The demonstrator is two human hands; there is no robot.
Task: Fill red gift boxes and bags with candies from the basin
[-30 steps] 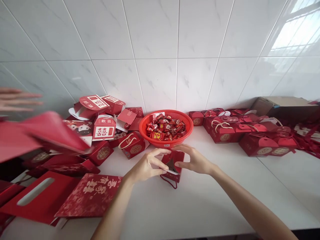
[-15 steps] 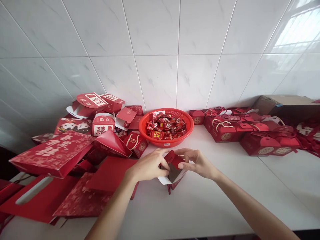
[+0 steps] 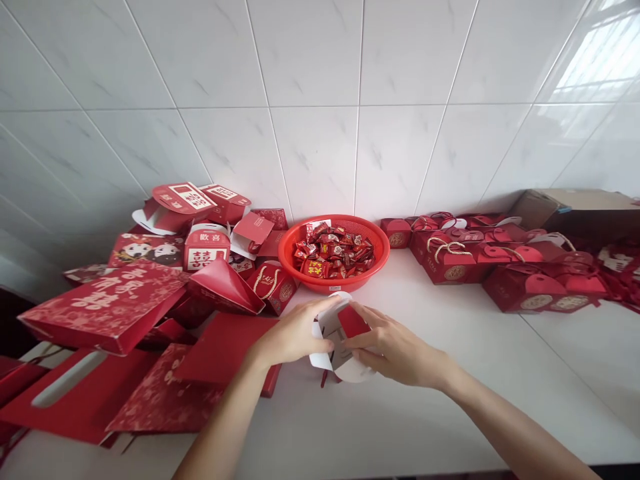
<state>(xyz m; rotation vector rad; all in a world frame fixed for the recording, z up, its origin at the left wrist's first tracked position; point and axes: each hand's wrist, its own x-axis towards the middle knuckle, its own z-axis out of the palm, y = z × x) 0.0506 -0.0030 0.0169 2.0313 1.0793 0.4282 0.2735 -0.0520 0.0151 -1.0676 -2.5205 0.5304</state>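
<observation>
Pinching the left side of the small open box (image 3: 341, 355) with the left hand's (image 3: 293, 333) fingers, spreading the right's (image 3: 407, 350) around its red flap, midway between basket (image 3: 373, 269) and worktop's (image 3: 425, 413) front edge, probably handling light, creasable card, needing gentle side-wall holds.

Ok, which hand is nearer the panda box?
Left. The left hand is to the right of the panda box, in front; the right hand is farther right.

Small open red box (image 3: 345, 347), upright
</observation>
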